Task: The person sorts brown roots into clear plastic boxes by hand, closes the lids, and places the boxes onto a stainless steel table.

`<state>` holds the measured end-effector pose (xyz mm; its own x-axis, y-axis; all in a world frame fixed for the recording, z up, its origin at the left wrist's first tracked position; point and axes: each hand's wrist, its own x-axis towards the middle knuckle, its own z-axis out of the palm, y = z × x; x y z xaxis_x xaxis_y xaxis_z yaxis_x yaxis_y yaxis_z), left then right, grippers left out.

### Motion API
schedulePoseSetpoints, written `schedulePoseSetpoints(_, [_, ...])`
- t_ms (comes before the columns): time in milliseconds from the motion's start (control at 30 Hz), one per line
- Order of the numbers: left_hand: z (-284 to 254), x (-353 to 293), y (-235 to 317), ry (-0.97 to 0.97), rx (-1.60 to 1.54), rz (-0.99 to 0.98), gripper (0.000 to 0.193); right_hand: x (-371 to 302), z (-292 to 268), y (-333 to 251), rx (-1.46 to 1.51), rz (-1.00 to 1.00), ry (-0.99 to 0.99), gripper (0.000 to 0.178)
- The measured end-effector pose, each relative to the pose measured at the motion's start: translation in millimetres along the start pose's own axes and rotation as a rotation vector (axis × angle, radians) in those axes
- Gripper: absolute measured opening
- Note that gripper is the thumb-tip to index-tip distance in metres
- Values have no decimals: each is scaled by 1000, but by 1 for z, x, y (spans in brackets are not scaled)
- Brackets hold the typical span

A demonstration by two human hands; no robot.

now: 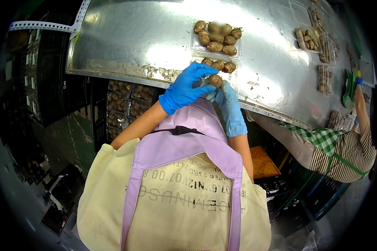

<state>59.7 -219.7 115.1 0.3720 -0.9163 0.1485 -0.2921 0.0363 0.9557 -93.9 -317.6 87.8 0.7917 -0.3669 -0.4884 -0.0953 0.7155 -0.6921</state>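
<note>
Brown, rounded taro roots lie in a clear plastic tray point(193, 47) on the metal table. Closer to me, several more taro roots point(218, 65) sit in a second clear tray at the table's front edge. My left hand point(186, 87), in a bright blue glove, curves its fingers and thumb round a single taro root point(215, 81). From the right, my right hand point(229, 106), in a paler blue glove, touches that same root with its fingertips. The fingers partly cover the near tray, and the undersides of both hands are hidden.
Filled clear packs point(308, 39) stand along the table's right side. A co-worker in a striped top and green checked apron point(329, 144) is at the right, one gloved hand near a green object point(348, 88). Crates of packed roots point(130, 102) are below the table's front edge.
</note>
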Motion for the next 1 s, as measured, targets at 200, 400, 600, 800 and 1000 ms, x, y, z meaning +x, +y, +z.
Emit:
schedulePoseSetpoints(200, [1,-8,-4,-35,-301,-299,37,-5,13,-21,-346,83,73,40])
schedulePoseSetpoints(400, [-16,-2,-9,111,-84,-263,37,0,22,-43,-492,-199,249,35])
schedulePoseSetpoints(600, [-39,50,-38,147,407,-141,35,24,11,-40,-1435,-564,310,35])
schedulePoseSetpoints(800, [-37,72,-58,-55,673,-116,39,49,12,-36,-2009,-589,327,36])
schedulePoseSetpoints(1000, [-44,60,-58,-10,453,-101,42,35,7,-42,-1599,-522,257,43])
